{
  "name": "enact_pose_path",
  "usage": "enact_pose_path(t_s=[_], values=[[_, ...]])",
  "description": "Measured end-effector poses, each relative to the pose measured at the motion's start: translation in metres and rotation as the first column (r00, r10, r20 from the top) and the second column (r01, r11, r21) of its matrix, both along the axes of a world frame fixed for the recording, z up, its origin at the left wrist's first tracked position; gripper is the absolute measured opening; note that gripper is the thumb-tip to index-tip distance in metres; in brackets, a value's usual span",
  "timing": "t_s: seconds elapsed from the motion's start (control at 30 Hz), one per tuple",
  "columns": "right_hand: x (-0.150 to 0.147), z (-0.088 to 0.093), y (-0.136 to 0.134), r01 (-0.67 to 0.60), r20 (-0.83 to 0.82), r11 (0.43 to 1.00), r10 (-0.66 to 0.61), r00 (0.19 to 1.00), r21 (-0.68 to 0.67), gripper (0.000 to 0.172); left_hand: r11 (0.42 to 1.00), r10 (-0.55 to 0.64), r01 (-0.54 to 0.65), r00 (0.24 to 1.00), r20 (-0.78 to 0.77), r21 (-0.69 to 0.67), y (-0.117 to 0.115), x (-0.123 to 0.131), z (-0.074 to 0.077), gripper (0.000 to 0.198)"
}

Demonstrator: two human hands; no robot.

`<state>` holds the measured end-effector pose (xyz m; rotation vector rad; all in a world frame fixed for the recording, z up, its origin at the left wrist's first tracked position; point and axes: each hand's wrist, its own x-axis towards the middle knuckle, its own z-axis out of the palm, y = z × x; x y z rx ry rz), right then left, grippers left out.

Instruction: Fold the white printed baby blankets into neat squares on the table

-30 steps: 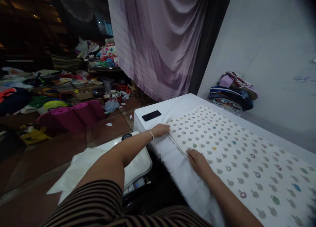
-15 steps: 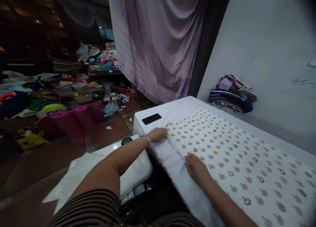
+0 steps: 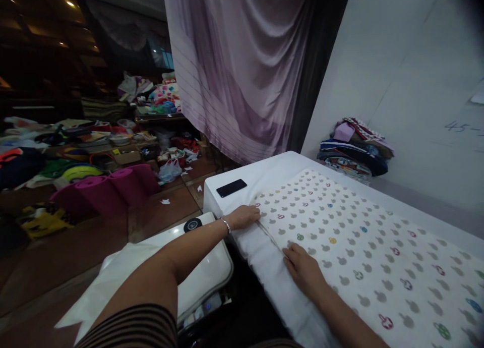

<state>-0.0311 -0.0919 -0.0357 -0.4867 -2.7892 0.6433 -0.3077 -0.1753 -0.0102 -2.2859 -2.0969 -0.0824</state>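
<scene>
A white fabric (image 3: 340, 227) printed with grey and coloured bunny-like shapes lies spread over a table draped in a white cloth (image 3: 264, 174). My left hand (image 3: 244, 218), with a bracelet at the wrist, is closed on the fabric's near left corner. Farther along the same edge, my right hand (image 3: 302, 267) pinches the border between thumb and fingers. The stretch of edge between both hands runs fairly straight. Beyond my left hand a black phone (image 3: 232, 187) rests flat on the white cloth.
Below my left arm stands a white glossy case (image 3: 206, 267) with pale cloth (image 3: 124, 267) on it. A stack of folded fabrics (image 3: 353, 149) sits by the wall. A purple curtain (image 3: 242, 75) hangs behind the table. Pink rolls (image 3: 102, 191) and clutter line the floor at left.
Both hands keep hold of the fabric's edge in nearly the same places. The view has shifted slightly, so the table appears a little lower.
</scene>
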Motion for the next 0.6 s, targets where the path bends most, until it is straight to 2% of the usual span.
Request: enact_pose_path(t_s=[0.17, 0.3, 0.37, 0.5, 0.6], values=[[0.000, 0.008, 0.000, -0.031, 0.012, 0.998, 0.032, 0.999, -0.060, 0.021, 0.998, 0.068, -0.068, 0.993, 0.101, -0.002, -0.007, 0.000, 0.000, 0.020], [-0.001, 0.010, 0.005, -0.041, -0.005, 0.988, 0.040, 0.999, -0.148, 0.025, 0.969, 0.239, -0.248, 0.947, 0.215, 0.018, 0.000, 0.004, 0.003, 0.020], [-0.003, 0.008, 0.008, -0.050, -0.005, 0.984, 0.050, 0.999, -0.169, 0.027, 0.955, 0.278, -0.294, 0.935, 0.219, 0.044, 0.008, 0.012, 0.004, 0.018], [-0.006, 0.002, 0.007, -0.047, 0.010, 0.993, 0.048, 0.999, -0.107, 0.028, 0.974, 0.185, -0.205, 0.966, 0.179, 0.101, 0.029, 0.035, 0.002, 0.015], [-0.003, 0.005, 0.000, -0.039, 0.001, 0.999, 0.040, 0.999, -0.037, 0.027, 0.982, 0.136, -0.155, 0.977, 0.161, 0.106, 0.038, 0.048, -0.005, 0.016]])
